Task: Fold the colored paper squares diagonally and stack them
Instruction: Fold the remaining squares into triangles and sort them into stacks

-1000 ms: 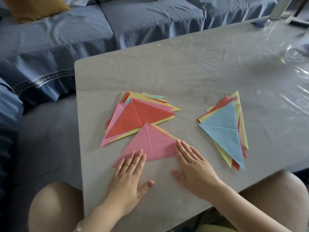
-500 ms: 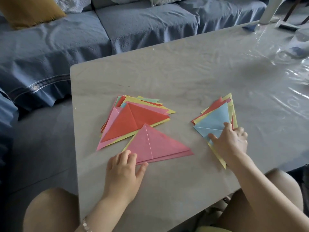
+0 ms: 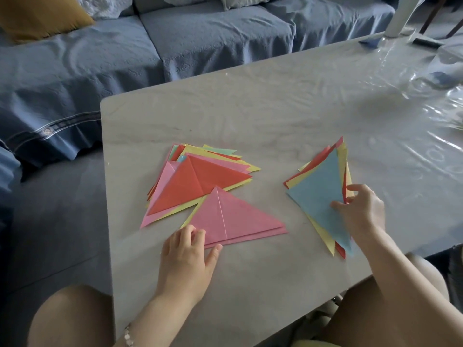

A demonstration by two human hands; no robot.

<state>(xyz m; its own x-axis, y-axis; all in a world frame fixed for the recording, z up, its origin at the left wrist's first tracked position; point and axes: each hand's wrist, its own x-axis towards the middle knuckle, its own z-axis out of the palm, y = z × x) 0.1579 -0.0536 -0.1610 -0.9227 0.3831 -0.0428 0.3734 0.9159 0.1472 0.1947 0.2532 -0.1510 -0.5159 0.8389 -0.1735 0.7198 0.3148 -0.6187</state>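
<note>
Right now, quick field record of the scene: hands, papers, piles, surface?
hand_L: left hand grips the near-left corner of the pink folded paper triangle
hand_R: right hand pinches the light blue paper sheet on top of the right pile
pile_L: left pile of folded triangles, red on top; the pink triangle's far tip overlaps it
pile_R: right pile, yellow and red sheets under the blue
surface: grey table

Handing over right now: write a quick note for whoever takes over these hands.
Left hand pinches the near-left corner of the pink folded paper triangle on the grey table.
Right hand pinches the light blue paper sheet topping the right pile of coloured papers.
Done: left pile of folded coloured triangles, red on top, behind the pink one.
Left, probably: stack pink, work through the right pile.
</note>
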